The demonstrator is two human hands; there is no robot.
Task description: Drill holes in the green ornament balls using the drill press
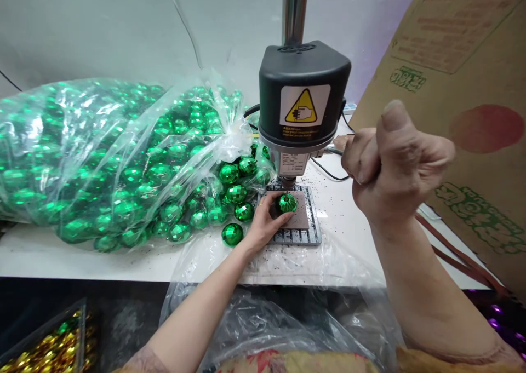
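My left hand (267,222) is closed around a green faceted ball (287,203), thumb in front and fingers behind. It holds the ball on a brown pad (303,211) on the slotted base plate (315,228) of a small bench drill press (304,72). The bit comes down to the top of the ball; its tip is hard to make out. On the right, my right hand (394,159) is a fist beside the press head, wrapped around the press handle, which the fingers mostly hide.
A clear plastic bag (102,165) of green balls lies left, with several loose balls (232,234) at its mouth. A cardboard box (460,115) stands right. Dark shavings speckle the white table (123,263). Clear plastic (263,313) hangs over the front edge; gold balls (49,343) sit below.
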